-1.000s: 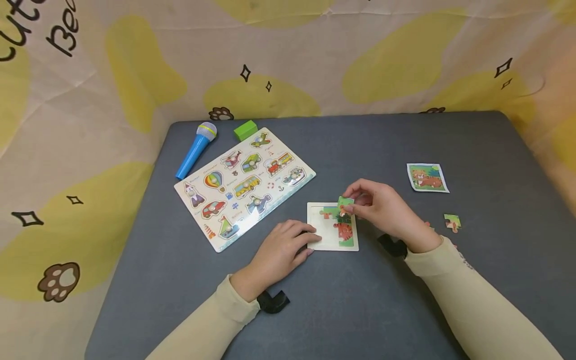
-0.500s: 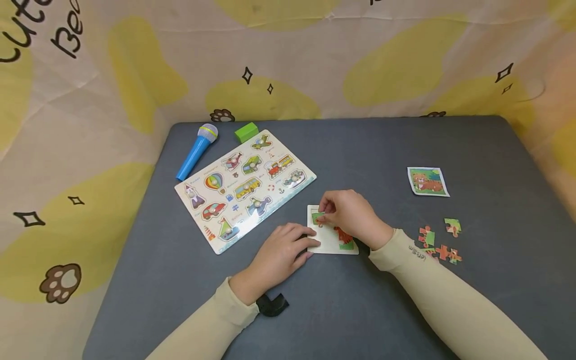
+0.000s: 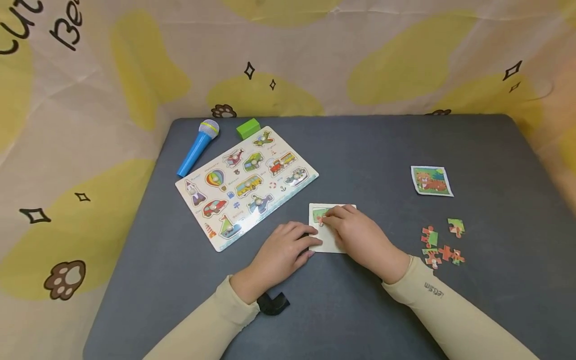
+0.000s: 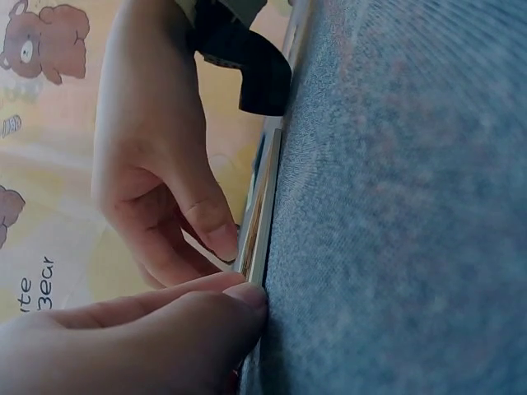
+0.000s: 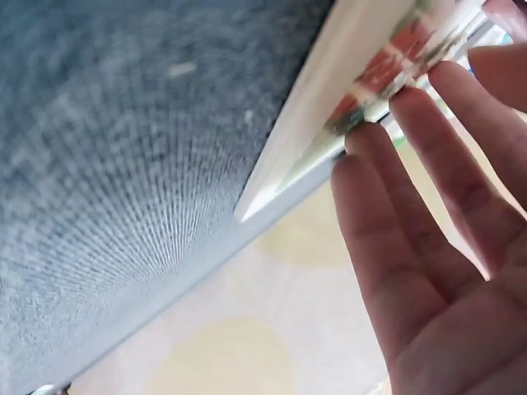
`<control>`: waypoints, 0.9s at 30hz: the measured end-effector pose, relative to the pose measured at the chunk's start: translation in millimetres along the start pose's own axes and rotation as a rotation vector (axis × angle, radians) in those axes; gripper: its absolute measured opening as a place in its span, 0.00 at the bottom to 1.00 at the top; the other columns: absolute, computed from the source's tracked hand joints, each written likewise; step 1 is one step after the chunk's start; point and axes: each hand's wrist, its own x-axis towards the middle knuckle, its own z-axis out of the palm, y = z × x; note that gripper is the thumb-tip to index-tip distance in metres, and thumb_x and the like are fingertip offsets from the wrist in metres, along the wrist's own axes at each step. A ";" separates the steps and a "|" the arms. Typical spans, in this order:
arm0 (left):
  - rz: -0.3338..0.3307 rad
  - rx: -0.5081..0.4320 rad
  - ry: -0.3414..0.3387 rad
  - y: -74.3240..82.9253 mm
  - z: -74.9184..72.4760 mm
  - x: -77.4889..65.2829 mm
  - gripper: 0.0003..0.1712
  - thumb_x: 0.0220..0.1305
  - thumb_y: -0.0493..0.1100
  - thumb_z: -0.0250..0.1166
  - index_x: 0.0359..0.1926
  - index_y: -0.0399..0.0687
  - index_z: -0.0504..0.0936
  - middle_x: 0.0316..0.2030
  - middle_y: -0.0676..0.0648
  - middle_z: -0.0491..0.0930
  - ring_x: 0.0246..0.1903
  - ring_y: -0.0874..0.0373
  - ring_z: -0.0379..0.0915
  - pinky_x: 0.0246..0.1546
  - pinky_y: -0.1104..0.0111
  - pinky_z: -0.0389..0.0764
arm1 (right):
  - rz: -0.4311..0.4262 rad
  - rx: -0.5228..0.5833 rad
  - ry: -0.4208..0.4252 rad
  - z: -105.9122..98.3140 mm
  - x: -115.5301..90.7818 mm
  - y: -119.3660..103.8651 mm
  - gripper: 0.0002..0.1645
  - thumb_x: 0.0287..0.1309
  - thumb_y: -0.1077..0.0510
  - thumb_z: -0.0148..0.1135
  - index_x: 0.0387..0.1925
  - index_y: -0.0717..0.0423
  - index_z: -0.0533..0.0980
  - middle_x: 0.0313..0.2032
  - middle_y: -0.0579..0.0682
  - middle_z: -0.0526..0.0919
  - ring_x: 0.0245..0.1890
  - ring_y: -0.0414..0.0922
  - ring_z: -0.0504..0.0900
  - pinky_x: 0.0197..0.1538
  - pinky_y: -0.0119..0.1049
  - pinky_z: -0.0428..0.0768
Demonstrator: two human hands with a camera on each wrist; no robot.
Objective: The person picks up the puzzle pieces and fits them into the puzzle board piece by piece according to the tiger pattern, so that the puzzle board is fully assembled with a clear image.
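Note:
A small white puzzle tray (image 3: 329,243) lies at the table's middle. In its upper left corner sits a green and orange jigsaw piece (image 3: 319,215). My left hand (image 3: 282,254) rests at the tray's left side, its fingers on the surface and its thumb (image 4: 247,295) at the edge. My right hand (image 3: 366,240) lies over the tray's right part, with its fingertips beside the corner piece. In the right wrist view its fingers (image 5: 370,239) are extended and touch the picture pieces (image 5: 387,70), which the hand hides from the head view.
Loose jigsaw pieces (image 3: 445,251) lie to the right, with a picture card (image 3: 432,180) behind them. A vehicle peg puzzle board (image 3: 238,197), a blue toy microphone (image 3: 194,153) and a green block (image 3: 248,128) are at the left. A patterned cloth (image 3: 288,60) stands behind the table.
My right hand has moved left from the tray's upper right with a jigsaw piece, then shifted slightly right over the tray. That piece now lies in the upper left corner. My left hand stays put.

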 end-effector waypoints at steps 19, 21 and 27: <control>0.009 -0.002 -0.001 -0.8 -0.5 1.1 0.13 0.72 0.45 0.71 0.54 0.54 0.89 0.60 0.50 0.80 0.62 0.53 0.72 0.61 0.56 0.74 | -0.001 -0.108 -0.001 8.5 -2.1 -1.9 0.27 0.57 0.68 0.73 0.60 0.60 0.83 0.58 0.57 0.82 0.54 0.57 0.80 0.54 0.50 0.83; 0.009 -0.004 -0.001 -0.7 -0.9 1.2 0.13 0.72 0.45 0.71 0.55 0.54 0.89 0.61 0.50 0.80 0.62 0.53 0.72 0.61 0.56 0.74 | 0.014 -0.105 -0.004 8.3 -2.1 -2.6 0.27 0.57 0.67 0.74 0.60 0.59 0.83 0.58 0.56 0.82 0.54 0.56 0.79 0.53 0.50 0.83; 0.006 0.000 -0.009 -0.3 -1.6 1.4 0.13 0.72 0.45 0.70 0.55 0.55 0.89 0.61 0.51 0.80 0.63 0.53 0.72 0.62 0.55 0.73 | 0.038 -0.119 -0.006 9.6 -1.1 -4.8 0.27 0.57 0.66 0.74 0.60 0.57 0.83 0.58 0.55 0.82 0.52 0.55 0.79 0.49 0.50 0.84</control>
